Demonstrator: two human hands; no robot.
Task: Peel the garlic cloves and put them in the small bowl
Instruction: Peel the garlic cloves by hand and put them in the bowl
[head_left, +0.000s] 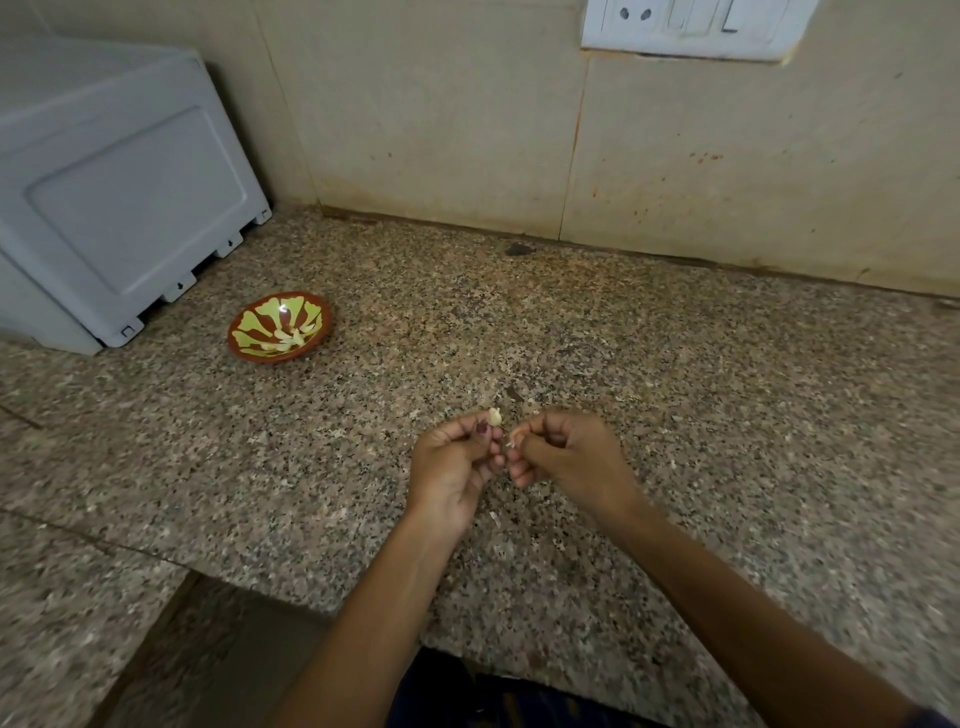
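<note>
Speckled granite surface (675, 364). Left hand (452, 467) pinches garlic clove (495, 417); right hand (566, 457) pinches skin scrap. Step: peeling. Next: strip remainder, carry clove to small bowl (249, 349), far left.

Open countertop (597, 332) lies between hands and small bowl (279, 327) — grey appliance (119, 192) crowds the bowl's left

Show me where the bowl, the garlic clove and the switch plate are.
bowl (311, 304): head view, far rim.
garlic clove (495, 416): head view, its pale tip above the left fingers.
switch plate (691, 26): head view, its middle.
</note>
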